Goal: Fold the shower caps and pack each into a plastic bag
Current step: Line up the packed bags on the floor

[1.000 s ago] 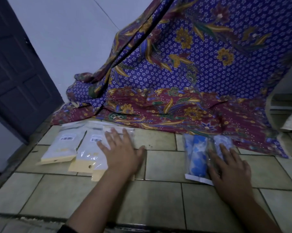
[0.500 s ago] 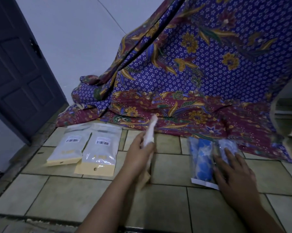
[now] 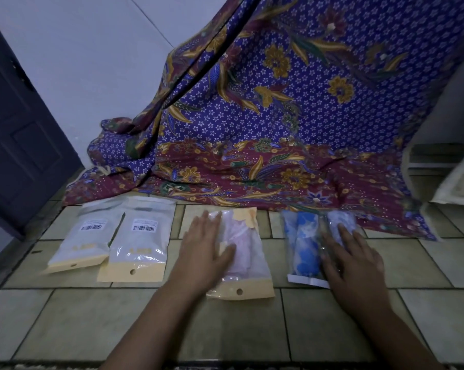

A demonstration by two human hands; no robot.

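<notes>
A clear plastic bag with a tan header (image 3: 245, 252) lies flat on the tiled floor in the middle, a pale pink folded shower cap inside it. My left hand (image 3: 202, 245) rests flat on its left side, fingers straight. To the right lies a clear bag of rolled blue-and-white shower caps (image 3: 305, 247). My right hand (image 3: 350, 259) lies spread over that bag's right part. Two packed bags with barcode labels (image 3: 85, 236) (image 3: 141, 240) lie side by side at the left.
A purple and maroon batik cloth (image 3: 278, 116) hangs down and spreads over the floor behind the bags. A dark door (image 3: 17, 134) stands at the left. A pale shelf or furniture edge (image 3: 444, 169) is at the right. Floor tiles (image 3: 118, 324) stretch toward me.
My left hand lifted one bag off the left stack, carried it right and laid it flat in the middle. My right hand stayed on the blue bag.
</notes>
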